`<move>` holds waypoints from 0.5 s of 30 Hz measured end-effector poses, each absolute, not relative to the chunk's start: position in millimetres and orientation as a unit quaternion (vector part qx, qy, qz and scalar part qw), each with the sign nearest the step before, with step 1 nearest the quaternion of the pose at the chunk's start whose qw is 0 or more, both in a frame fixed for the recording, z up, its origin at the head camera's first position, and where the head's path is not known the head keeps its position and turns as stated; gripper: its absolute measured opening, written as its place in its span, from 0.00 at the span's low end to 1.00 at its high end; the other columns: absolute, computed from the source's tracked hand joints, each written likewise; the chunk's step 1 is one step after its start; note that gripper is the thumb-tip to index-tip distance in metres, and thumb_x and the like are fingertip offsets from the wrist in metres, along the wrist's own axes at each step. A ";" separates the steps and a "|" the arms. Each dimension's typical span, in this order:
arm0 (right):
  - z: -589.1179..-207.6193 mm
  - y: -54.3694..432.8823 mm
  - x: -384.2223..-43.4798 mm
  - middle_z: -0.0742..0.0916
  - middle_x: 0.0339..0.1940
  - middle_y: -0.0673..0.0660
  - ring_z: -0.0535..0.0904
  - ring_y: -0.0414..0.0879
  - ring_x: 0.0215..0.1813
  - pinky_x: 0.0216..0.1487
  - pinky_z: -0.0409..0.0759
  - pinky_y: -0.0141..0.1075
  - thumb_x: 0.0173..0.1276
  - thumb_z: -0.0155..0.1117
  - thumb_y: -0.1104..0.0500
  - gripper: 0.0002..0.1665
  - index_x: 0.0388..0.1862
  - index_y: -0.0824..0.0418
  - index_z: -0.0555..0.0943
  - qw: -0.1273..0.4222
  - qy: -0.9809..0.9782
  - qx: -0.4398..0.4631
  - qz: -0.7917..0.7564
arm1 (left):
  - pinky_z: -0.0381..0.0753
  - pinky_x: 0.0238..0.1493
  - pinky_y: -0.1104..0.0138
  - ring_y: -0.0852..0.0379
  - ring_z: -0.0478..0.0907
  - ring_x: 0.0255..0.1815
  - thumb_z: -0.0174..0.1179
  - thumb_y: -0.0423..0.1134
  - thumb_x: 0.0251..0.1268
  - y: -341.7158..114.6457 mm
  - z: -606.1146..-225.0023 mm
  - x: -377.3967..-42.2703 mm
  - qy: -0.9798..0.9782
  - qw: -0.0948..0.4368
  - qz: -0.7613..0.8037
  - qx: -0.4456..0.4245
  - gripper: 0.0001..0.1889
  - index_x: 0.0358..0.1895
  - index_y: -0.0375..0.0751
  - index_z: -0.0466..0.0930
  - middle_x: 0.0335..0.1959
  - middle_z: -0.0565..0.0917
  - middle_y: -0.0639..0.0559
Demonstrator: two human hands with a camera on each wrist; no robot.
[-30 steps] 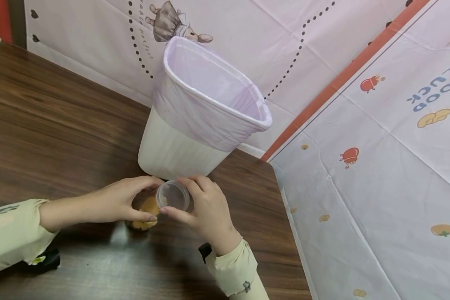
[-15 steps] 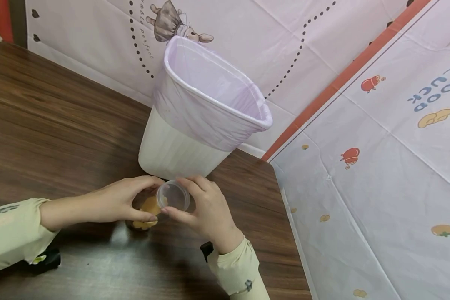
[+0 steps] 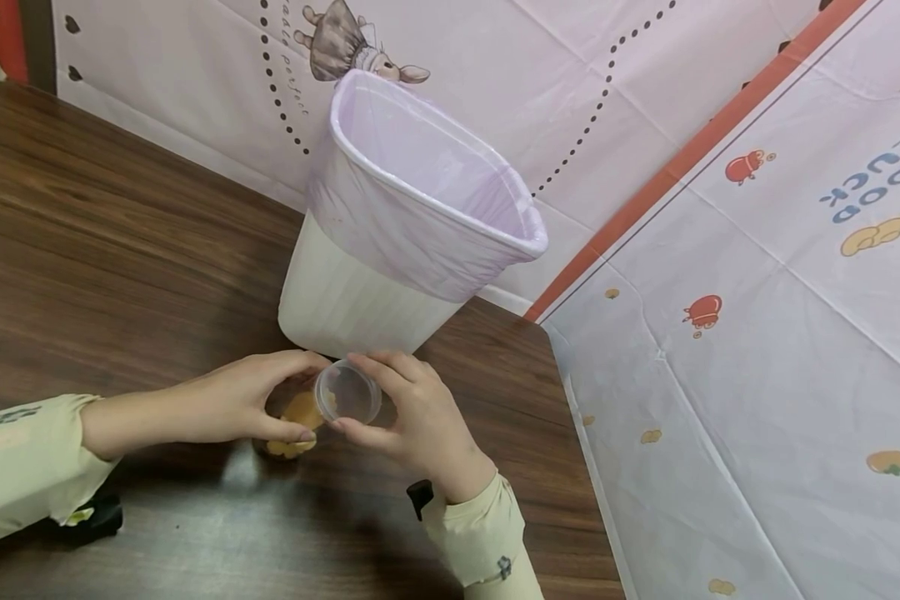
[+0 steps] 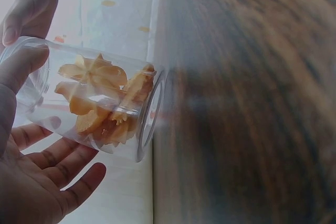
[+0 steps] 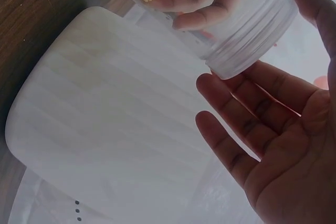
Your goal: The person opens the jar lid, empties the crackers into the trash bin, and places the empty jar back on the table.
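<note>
A clear plastic jar (image 4: 56, 59) holds several golden, flower-shaped cookies (image 4: 94, 80). My left hand (image 3: 243, 400) grips the jar's body, thumb on the near side and fingers around the far side. The jar is tilted, its transparent lid (image 3: 351, 396) facing right and up toward the head camera. Around that lid's edge curl the thumb and fingers of my right hand (image 3: 423, 417). In the right wrist view, the ribbed lid sits at the jar's end between the right thumb and fingertips.
Just behind the hands stands a white trash bin (image 3: 352, 300) with a lilac liner (image 3: 412, 233). Printed cloth covers the back wall and the right side (image 3: 780, 400). The brown wooden table (image 3: 120, 225) lies beneath. A black strap piece (image 3: 97, 518) shows by the left sleeve.
My right hand and wrist have shifted slightly to the right, the thumb sliding a little along the lid's edge. The left hand and the jar stay nearly still.
</note>
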State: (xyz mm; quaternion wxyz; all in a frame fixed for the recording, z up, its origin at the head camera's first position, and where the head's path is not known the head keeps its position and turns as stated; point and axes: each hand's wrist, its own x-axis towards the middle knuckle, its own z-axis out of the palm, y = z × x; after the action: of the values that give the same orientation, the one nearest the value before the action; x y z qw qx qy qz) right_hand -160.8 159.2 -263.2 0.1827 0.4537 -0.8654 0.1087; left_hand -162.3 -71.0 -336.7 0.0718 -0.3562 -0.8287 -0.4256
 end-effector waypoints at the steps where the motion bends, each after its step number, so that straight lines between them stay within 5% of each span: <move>1: -263.2 159.7 -161.1 0.83 0.50 0.51 0.80 0.42 0.53 0.56 0.77 0.33 0.53 0.75 0.47 0.34 0.57 0.58 0.80 0.182 -0.864 0.457 0.110 | 0.80 0.51 0.60 0.66 0.76 0.52 0.67 0.58 0.54 -71.0 -336.7 -162.3 -0.829 0.072 -0.425 -0.356 0.29 0.57 0.52 0.73 0.50 0.79 0.65; 15: -261.3 161.0 -161.9 0.83 0.52 0.51 0.79 0.43 0.55 0.58 0.76 0.33 0.54 0.74 0.49 0.34 0.59 0.57 0.78 0.162 -0.860 0.470 0.114 | 0.79 0.53 0.60 0.66 0.76 0.52 0.66 0.59 0.54 -71.8 -337.5 -163.2 -0.827 0.071 -0.426 -0.358 0.29 0.57 0.52 0.73 0.50 0.79 0.65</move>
State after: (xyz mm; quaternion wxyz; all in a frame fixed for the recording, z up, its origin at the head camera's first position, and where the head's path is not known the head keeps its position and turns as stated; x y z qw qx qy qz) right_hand -161.9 161.0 -261.3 0.1616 0.4704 -0.8601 0.1136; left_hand -163.2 -71.8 -337.5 0.0714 -0.3584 -0.8275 -0.4263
